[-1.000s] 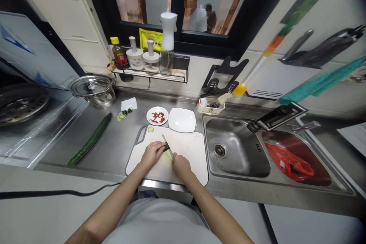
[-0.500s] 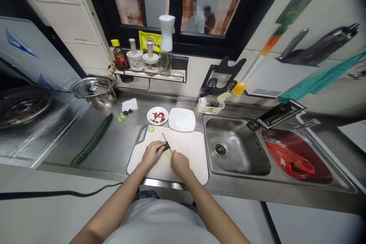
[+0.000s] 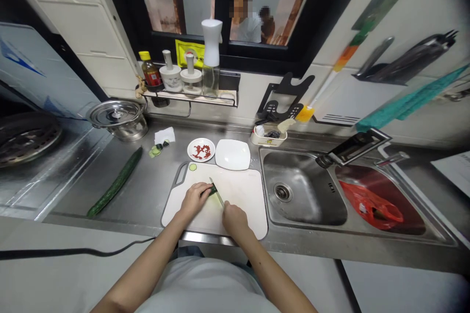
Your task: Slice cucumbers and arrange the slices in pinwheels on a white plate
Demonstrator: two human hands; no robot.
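Steel counter [image 3: 157, 176], plates [image 3: 232, 154] beyond knife [image 3: 219, 196]; sink [image 3: 303, 208] beside cutting board [image 3: 244, 200]

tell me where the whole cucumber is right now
In the head view, the whole cucumber lies on the steel counter, left of the cutting board.

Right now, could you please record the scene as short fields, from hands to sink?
left hand: holds cucumber piece on cutting board
right hand: holds knife, blade at cucumber piece
board corner: round cucumber slice
round plate: chopped red pieces
counter, left: whole cucumber
right sink basin: red plastic bag
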